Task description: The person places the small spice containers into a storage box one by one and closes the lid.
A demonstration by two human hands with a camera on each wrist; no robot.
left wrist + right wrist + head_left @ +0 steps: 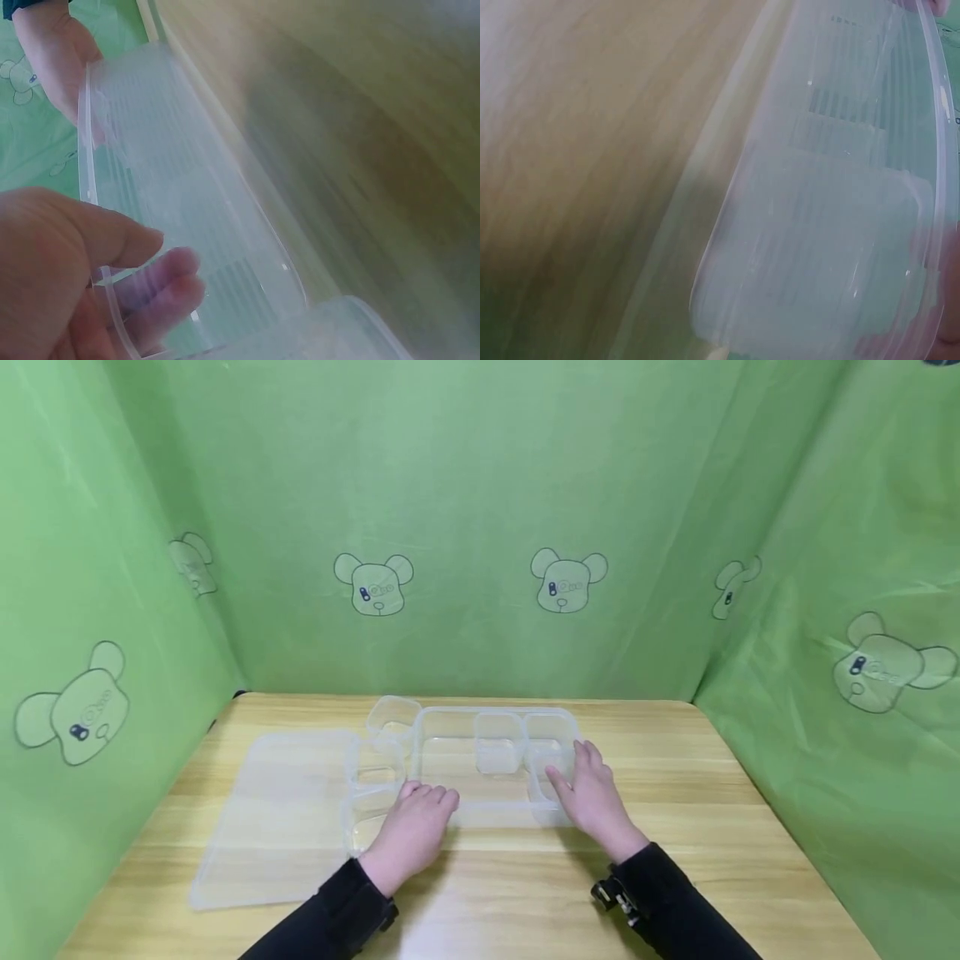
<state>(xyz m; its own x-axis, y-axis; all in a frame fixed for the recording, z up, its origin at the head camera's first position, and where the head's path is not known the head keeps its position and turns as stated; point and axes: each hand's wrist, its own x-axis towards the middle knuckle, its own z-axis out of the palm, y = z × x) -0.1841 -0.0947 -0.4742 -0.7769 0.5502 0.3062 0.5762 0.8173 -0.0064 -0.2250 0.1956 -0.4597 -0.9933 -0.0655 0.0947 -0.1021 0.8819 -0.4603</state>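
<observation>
A large clear plastic container (pixel 495 814) sits at the middle of the table. My left hand (pixel 416 827) pinches its front rim near the left corner; in the left wrist view the thumb (pixel 127 238) is on the outer face and fingers show through the wall. My right hand (pixel 596 802) is at the container's right end, fingers fairly straight along the rim and thumb spread over a small clear box (pixel 542 781) inside. Another small box (pixel 498 756) is beside it, at the back. In the right wrist view, the small box (pixel 817 240) shows through the container wall, fingers mostly hidden.
Three small clear boxes, one at the back (pixel 393 714), one in the middle (pixel 375 760) and one in front (pixel 363 827), line the container's left side. A flat translucent lid (pixel 277 818) lies further left. Green cloth (pixel 480 643) with bear prints surrounds the wooden table (pixel 712 860).
</observation>
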